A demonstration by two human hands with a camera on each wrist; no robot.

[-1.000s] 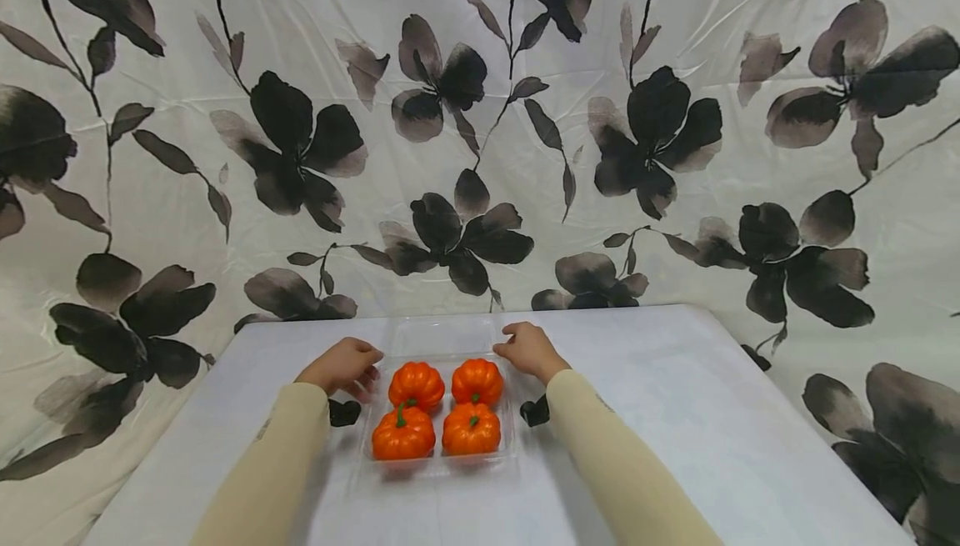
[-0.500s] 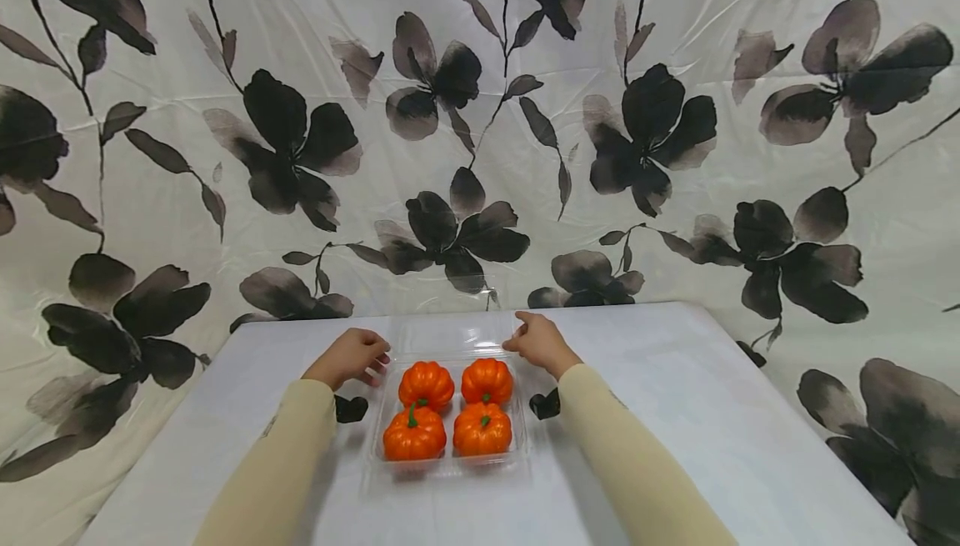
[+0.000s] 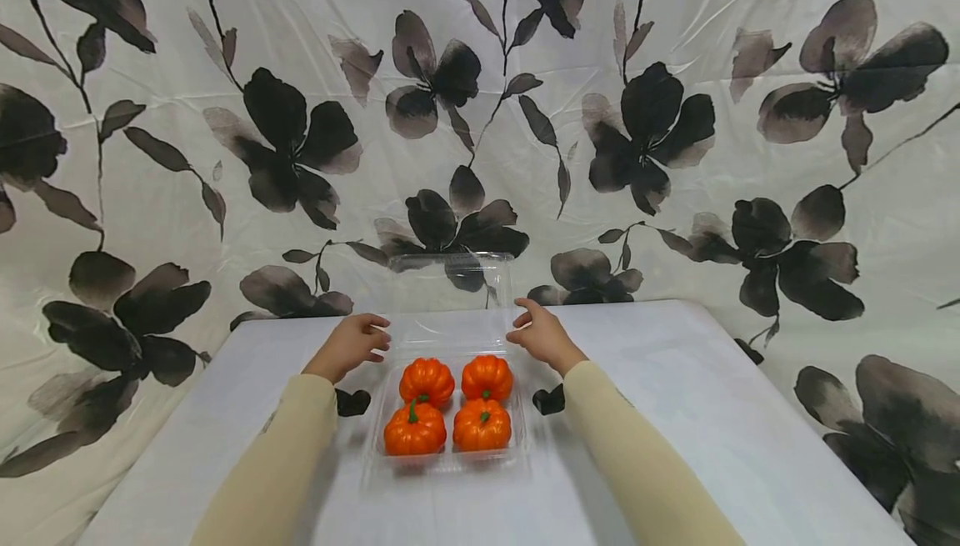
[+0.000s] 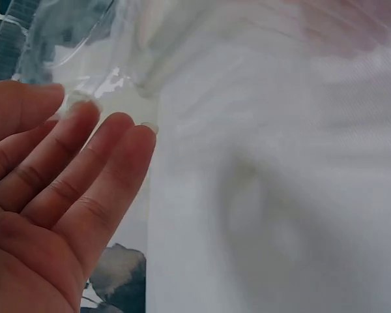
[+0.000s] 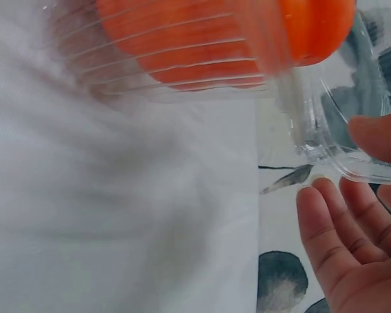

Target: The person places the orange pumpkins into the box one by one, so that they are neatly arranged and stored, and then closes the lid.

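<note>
A clear plastic clamshell box [image 3: 448, 464] stands on the white table, holding several small orange pumpkins [image 3: 415, 429] with green stems. Its hinged lid [image 3: 450, 329] stands raised at the back. My left hand [image 3: 352, 344] is at the lid's left edge, fingers extended; in the left wrist view the fingertips [image 4: 143, 140] lie by the clear plastic. At the lid's right edge is my right hand [image 3: 546, 336]. In the right wrist view its thumb [image 5: 381, 138] overlaps the lid rim [image 5: 358, 173], and the fingers lie below it, slightly bent. Whether they press the rim is unclear.
The white table [image 3: 645, 413] ends just behind the box, where a floral curtain [image 3: 555, 196] hangs. A black object shows under each wrist, the left one [image 3: 352, 402] and the right one [image 3: 550, 400]. Both forearms wear pale yellow sleeves.
The lid has swung up from lying back behind the box to standing raised. Both hands have moved slightly upward along its edges. The pumpkins stay in the box.
</note>
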